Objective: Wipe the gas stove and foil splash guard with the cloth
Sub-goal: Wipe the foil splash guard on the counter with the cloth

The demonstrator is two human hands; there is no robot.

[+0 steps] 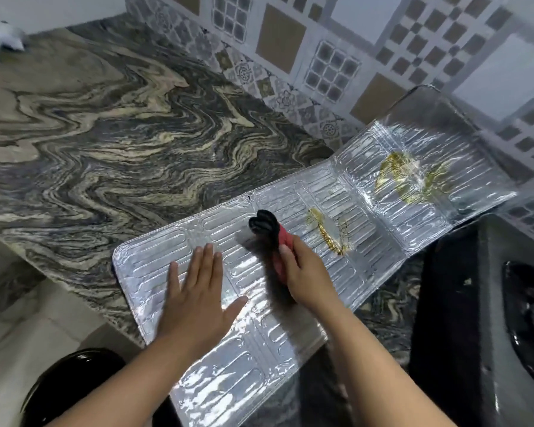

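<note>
A single head-worn camera looks forward and steeply down from the person's own standpoint, close over the counter. Its wide angle bends straight edges near the borders. Both forearms reach in from the bottom edge; the tiled wall crosses the top, the gas stove is cut off at the right, and the floor shows at lower left.

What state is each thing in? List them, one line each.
Foil splash guard: flat on the counter, yellow stains on two panels.
Cloth: bunched, resting on the foil.
Left hand: flat, pressing the foil.
Right hand: gripping the cloth.
Stove: beside the foil.
</note>
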